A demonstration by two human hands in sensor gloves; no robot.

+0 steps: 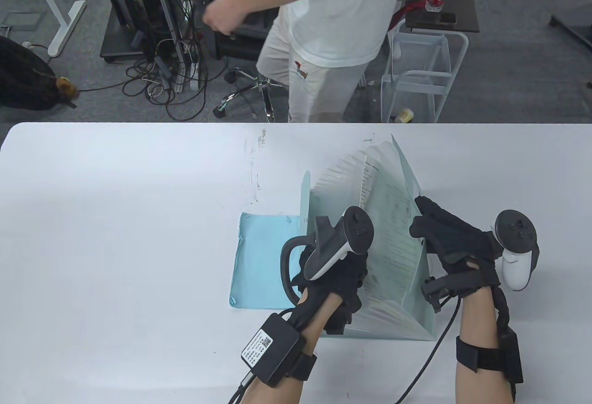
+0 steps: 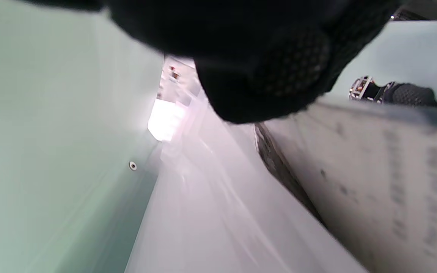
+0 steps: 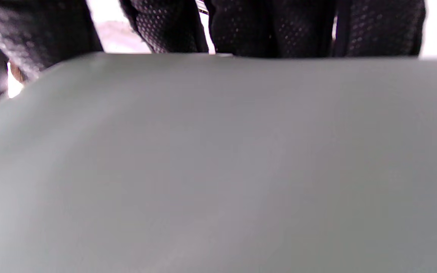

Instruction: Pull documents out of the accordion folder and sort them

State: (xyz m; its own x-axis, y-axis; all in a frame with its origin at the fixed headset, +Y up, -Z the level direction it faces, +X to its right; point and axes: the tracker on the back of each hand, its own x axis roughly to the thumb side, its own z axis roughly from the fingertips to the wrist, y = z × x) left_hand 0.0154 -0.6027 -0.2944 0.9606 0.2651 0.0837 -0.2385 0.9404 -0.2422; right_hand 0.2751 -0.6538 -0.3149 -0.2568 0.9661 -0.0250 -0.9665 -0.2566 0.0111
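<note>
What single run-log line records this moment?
stage: pulling documents | left hand: inside accordion folder | right hand: holds folder's right wall | printed document: still inside

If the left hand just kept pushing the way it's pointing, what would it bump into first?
The left hand points down into the open accordion folder. Going on, it would likely meet the printed document and pocket dividers inside first, though depth is hard to judge.

A blurred grey-green folder wall (image 3: 218, 170) filled nearly the whole view. Along its upper edge, the gloved fingers (image 3: 264, 28) of the right hand (image 3: 241, 26) hung down and passed behind that edge. Bright white showed between them, above the wall.
</note>
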